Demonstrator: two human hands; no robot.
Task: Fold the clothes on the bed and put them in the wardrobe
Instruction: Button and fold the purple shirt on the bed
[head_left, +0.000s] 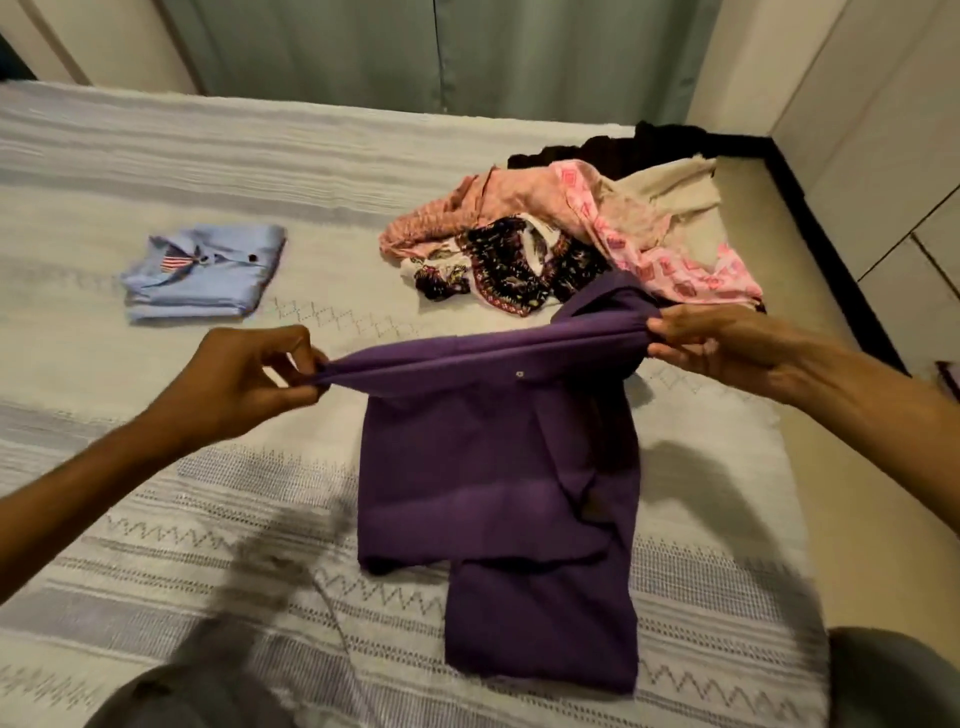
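While both hands hold it up over bed (156, 156), purple shirt (498, 467) hangs, lower part on cover. Left hand (244, 379) pinches left end, right hand (727, 343) pinches right end. Folded blue shirt (208, 275) far left. Unfolded clothes pile (571, 228) far right.

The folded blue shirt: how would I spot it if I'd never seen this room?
Start at the bed with its pale striped cover. On its far left lies the folded blue shirt, alone. Unlike the heap of unfolded clothes at the right, it is a neat square with a small flag patch by its collar.
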